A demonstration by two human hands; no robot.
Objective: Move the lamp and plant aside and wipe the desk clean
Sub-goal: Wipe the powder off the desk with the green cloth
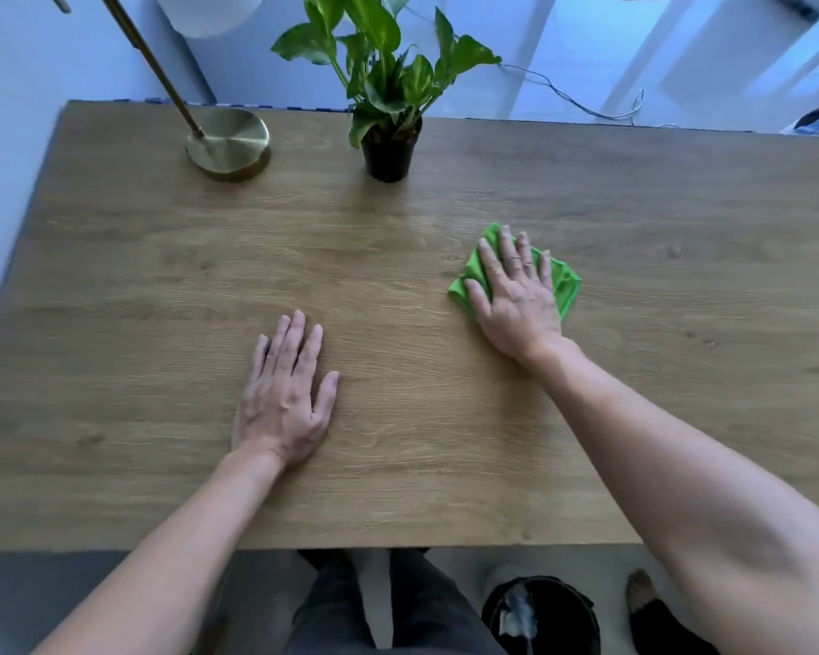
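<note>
A wooden bench (634, 394) filled the view; the right hand (516, 300) pressed flat on a green cloth (566, 286), the left hand (284, 399) lay open and empty, nearer the lamp (230, 144) and plant (388, 111) standing ahead of it.

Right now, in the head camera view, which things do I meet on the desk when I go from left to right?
lamp base → left hand → potted plant → right hand, which lies flat on the green cloth.
</note>
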